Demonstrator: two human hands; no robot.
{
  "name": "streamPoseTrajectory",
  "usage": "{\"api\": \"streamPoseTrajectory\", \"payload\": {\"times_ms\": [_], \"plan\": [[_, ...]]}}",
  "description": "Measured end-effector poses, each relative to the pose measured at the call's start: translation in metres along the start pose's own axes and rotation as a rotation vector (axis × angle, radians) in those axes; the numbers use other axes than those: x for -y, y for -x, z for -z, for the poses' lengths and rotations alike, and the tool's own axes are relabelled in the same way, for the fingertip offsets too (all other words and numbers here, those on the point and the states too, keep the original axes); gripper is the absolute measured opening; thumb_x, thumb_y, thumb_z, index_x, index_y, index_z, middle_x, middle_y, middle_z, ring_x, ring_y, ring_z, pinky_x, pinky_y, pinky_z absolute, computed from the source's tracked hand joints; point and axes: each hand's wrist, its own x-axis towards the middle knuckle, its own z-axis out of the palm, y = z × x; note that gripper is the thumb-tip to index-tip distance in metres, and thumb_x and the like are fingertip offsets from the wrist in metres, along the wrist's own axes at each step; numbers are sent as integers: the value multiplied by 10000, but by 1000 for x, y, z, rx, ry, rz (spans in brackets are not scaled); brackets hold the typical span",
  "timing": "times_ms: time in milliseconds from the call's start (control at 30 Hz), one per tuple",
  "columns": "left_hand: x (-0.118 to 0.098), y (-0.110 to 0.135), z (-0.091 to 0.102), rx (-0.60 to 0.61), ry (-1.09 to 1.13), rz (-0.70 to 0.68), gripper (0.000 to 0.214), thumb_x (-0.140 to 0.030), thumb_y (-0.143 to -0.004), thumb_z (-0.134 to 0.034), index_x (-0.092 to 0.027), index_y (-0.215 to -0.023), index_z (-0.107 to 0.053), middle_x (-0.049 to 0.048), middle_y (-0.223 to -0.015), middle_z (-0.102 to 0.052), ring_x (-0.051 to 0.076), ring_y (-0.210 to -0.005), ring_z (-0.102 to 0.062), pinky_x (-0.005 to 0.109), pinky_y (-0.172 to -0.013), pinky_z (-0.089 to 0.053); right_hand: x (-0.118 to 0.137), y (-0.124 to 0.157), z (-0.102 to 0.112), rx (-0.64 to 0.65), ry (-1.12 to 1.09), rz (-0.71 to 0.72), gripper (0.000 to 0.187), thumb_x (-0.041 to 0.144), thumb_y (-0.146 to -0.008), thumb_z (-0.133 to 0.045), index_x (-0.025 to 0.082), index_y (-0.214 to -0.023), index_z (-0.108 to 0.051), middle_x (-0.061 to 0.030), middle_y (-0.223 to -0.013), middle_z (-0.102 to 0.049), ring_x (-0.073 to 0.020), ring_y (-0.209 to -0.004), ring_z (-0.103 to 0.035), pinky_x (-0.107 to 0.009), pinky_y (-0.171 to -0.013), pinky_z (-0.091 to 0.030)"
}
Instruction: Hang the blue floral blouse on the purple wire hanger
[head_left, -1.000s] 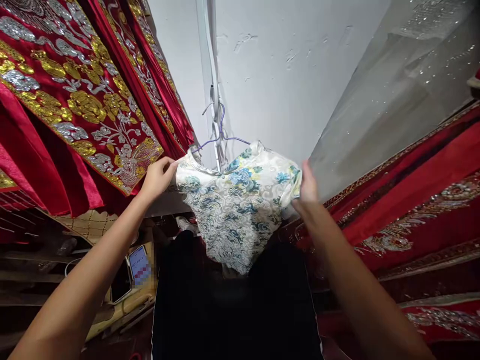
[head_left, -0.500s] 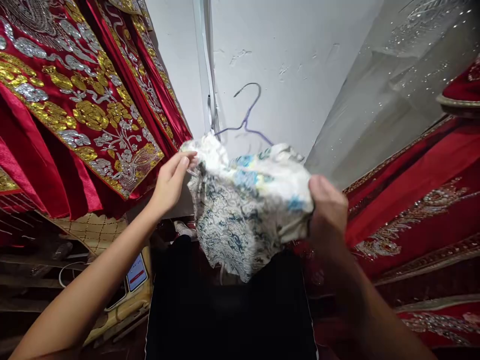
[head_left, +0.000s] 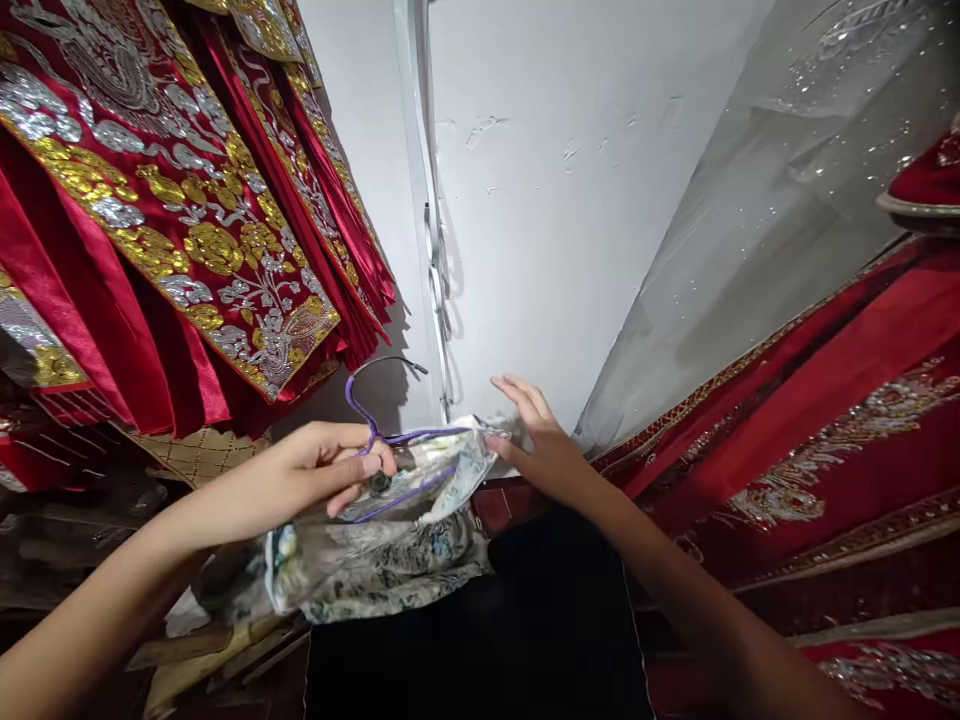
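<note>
My left hand point(head_left: 341, 465) is closed round a purple clothes hanger point(head_left: 412, 435) just below its hook. A thin white garment point(head_left: 405, 565) with a blue-green floral print hangs bunched on the hanger, partly smeared by motion. Part of the garment lies behind my left hand and forearm. At the hanger's right end, my right hand point(head_left: 544, 440) has its fingers stretched out and apart. The right thumb is at the garment's shoulder; whether it presses on the cloth I cannot tell.
Red garments with gold and silver sequins point(head_left: 214, 245) hang at the left. A sheer, glittering cover point(head_left: 720, 200) and red embroidered clothes point(head_left: 787, 450) stand at the right. A metal strip point(head_left: 433, 250) runs down the white wall point(head_left: 547, 220) ahead.
The hanger has turned and moved lower left, and my left hand now grips it instead of the cloth. My right hand has let go of the garment's side and moved left.
</note>
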Motion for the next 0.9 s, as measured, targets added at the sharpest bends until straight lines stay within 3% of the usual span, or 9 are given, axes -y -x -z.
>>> {"api": "streamPoseTrajectory", "payload": {"times_ms": [67,133,200,300,433,533,633,733,900], "plan": [[-1,1,15,-131,-158,-87,304,-439,-974,-525,-178,-993,-678,-28,-586,-509,97,-559,-460,204,-527,-352,-1,-9,4,67,-78,-36,515,453,-912,-586,266,-1389,-544,-104,-1449,-498,-307,-1293,-502,-435,-1028,-446],[3,-5,28,-312,-269,-173,276,-422,-957,-560,-178,-899,-674,-17,-618,-557,109,-593,-506,213,-555,-383,3,-14,7,135,-227,-85,364,481,-962,-493,219,-1115,-694,-72,-1116,-676,-245,-1023,-633,-344,-851,-509],[11,-17,39,-494,-327,-254,239,-402,-926,-613,-175,-867,-659,0,-674,-618,132,-661,-572,230,-619,-437,9,-20,10,150,-382,-171,402,520,-957,-494,187,-857,-696,-32,-796,-663,-185,-750,-624,-281,-649,-483],[25,-40,48,-773,-414,-397,223,-370,-908,-636,-182,-1026,-663,42,-873,-690,180,-818,-638,296,-768,-501,14,-42,14,69,-574,-244,416,572,-870,-621,177,-750,-669,-17,-670,-629,-153,-596,-571,-260,-520,-422],[41,-63,37,-1155,-644,-634,297,-292,-918,-595,-189,-1196,-607,105,-1162,-629,235,-1071,-584,384,-944,-471,9,-94,24,-182,-706,-184,414,596,-764,-725,188,-719,-671,-31,-636,-628,-187,-619,-609,-297,-540,-477],[58,-74,15,-967,-733,-671,267,-271,-953,-515,-183,-1193,-592,97,-1030,-642,229,-973,-598,373,-900,-475,-2,-126,34,-355,-719,-137,426,620,-732,-734,209,-688,-629,-25,-607,-590,-210,-662,-624,-325,-570,-502],[81,-87,-10,-605,-726,-429,381,-327,-991,-435,-214,-1347,-510,54,-876,-653,215,-802,-621,322,-753,-473,-14,-131,42,-457,-655,-115,446,647,-766,-685,225,-676,-568,-31,-636,-572,-224,-731,-629,-357,-643,-521],[104,-103,-33,-358,-657,-213,476,-393,-1005,-393,-263,-1463,-403,11,-734,-618,214,-659,-597,281,-603,-406,-24,-120,45,-559,-525,-96,441,632,-794,-671,235,-682,-518,-29,-678,-545,-222,-810,-617,-359,-737,-521],[124,-127,-65,-353,-501,-239,355,-427,-998,-422,-232,-1270,-539,45,-858,-647,224,-730,-605,283,-626,-399,-25,-119,42,-604,-444,-73,481,658,-809,-644,247,-675,-433,0,-649,-452,-196,-782,-570,-328,-742,-498]]}}
